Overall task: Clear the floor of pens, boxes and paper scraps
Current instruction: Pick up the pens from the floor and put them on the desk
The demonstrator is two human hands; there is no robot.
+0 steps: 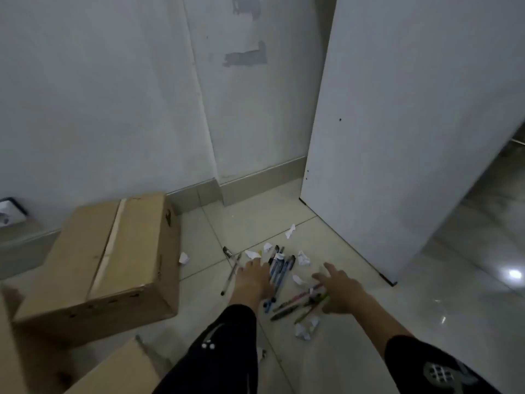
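Several pens lie scattered on the tiled floor: a bunch of blue and black pens (279, 273) in the middle, pink, dark and green pens (298, 304) lower right, and a clear pen (231, 275) to the left. My left hand (252, 280) rests with straight fingers beside the blue bunch. My right hand (339, 285) hovers with spread fingers over the coloured pens, holding nothing. White paper scraps (304, 258) and crumpled paper (306, 328) lie around them. A closed cardboard box (113, 260) stands to the left.
A second cardboard box (119, 371) shows at the bottom left. A white panel (397, 137) leans upright on the right, close to the pens. The wall and its skirting (255, 183) run behind. A wall socket (8, 214) sits at the far left.
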